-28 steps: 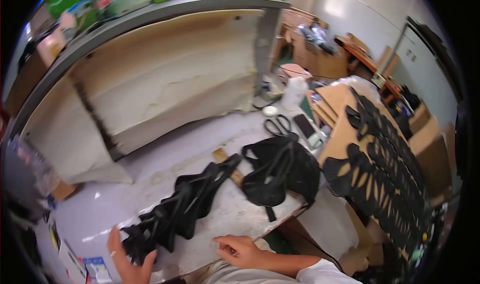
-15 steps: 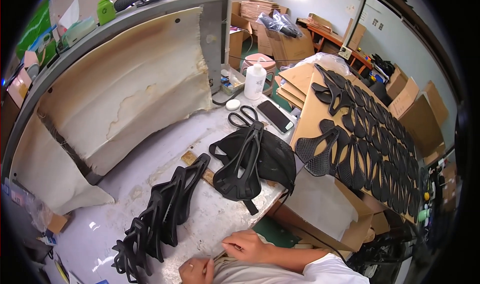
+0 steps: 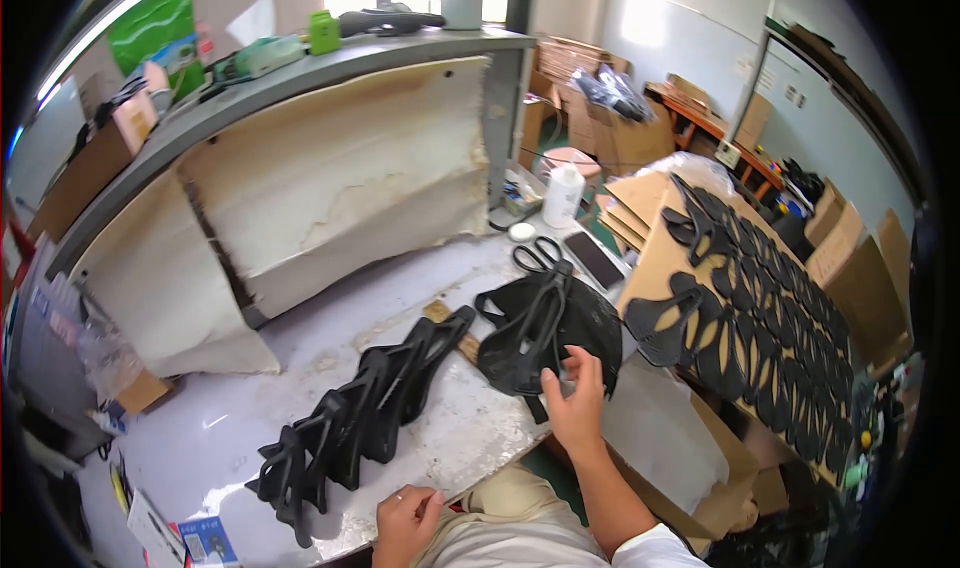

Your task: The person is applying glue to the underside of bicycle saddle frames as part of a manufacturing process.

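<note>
My right hand [image 3: 577,403] reaches over the near end of a black bicycle saddle shell [image 3: 548,318], thumb and fingers apart. Whether the fingertips touch it I cannot tell. That shell lies on a black cap-like piece [image 3: 595,330] with a strap, and black-handled scissors [image 3: 537,255] show just beyond. My left hand [image 3: 405,520] rests loosely closed at the table's near edge, with nothing visible in it. To its left and beyond it, several black saddle shells [image 3: 375,398] stand leaning against one another in a slanting row.
A phone [image 3: 594,259], a white bottle [image 3: 564,196] and a white lid [image 3: 521,232] stand at the table's far right. Cardboard [image 3: 648,200] to the right bears rows of black saddle pieces. A stained cloth [image 3: 370,168] covers the back panel. A blue card [image 3: 208,540] lies near left.
My right hand has risen from the table's near edge and moved forward and right to the saddle shell, its fingers opening. My left hand stays near the edge. The view has shifted.
</note>
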Motion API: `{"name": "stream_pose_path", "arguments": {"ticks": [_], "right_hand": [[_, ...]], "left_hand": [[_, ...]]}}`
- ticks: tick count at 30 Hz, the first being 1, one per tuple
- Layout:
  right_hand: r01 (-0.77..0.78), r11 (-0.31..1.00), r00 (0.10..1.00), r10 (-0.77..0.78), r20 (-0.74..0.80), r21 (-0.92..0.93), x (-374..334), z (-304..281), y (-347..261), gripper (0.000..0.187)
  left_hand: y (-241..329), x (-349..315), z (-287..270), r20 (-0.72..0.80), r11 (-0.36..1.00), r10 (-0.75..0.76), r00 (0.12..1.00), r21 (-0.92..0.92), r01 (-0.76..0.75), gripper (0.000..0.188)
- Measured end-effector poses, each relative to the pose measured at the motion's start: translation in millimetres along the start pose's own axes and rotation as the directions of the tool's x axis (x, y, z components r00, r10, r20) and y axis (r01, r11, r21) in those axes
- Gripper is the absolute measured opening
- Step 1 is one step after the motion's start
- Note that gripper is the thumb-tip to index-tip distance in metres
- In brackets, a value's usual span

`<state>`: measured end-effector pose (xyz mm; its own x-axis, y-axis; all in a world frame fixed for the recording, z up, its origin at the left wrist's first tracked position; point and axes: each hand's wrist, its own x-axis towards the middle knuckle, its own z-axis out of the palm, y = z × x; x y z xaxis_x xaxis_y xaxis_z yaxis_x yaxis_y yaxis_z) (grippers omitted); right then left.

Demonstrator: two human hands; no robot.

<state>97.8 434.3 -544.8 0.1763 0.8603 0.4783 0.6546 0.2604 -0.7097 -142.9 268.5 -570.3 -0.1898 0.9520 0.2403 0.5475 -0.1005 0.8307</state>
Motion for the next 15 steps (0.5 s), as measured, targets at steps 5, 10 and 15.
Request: {"name": "stream_pose_path", "arguments": {"ticks": [5,10,15], "right_hand": [[-0.043,0.998,0.996,0.047,0.081,-0.050,18.1,13.7,3.3,0.064],[-0.062,0.998,0.994,0.059,0.090,0.027,29.3,22.6,9.0,0.066],[-0.173,0.961,0.979,0.144,0.145,0.216,17.5,1.5,-31.3,0.075]], "left_hand": [[-5.6,-6.9,-2.6,-0.042,0.998,0.069,0.997,0.009,-0.069,0.010],[-1.8,-4.6,1.1,-0.023,0.999,0.038,0.999,0.040,-0.037,0.009],[1.8,-8.9,-4.9,0.008,0.999,-0.048,0.999,-0.014,0.048,0.010]]}}
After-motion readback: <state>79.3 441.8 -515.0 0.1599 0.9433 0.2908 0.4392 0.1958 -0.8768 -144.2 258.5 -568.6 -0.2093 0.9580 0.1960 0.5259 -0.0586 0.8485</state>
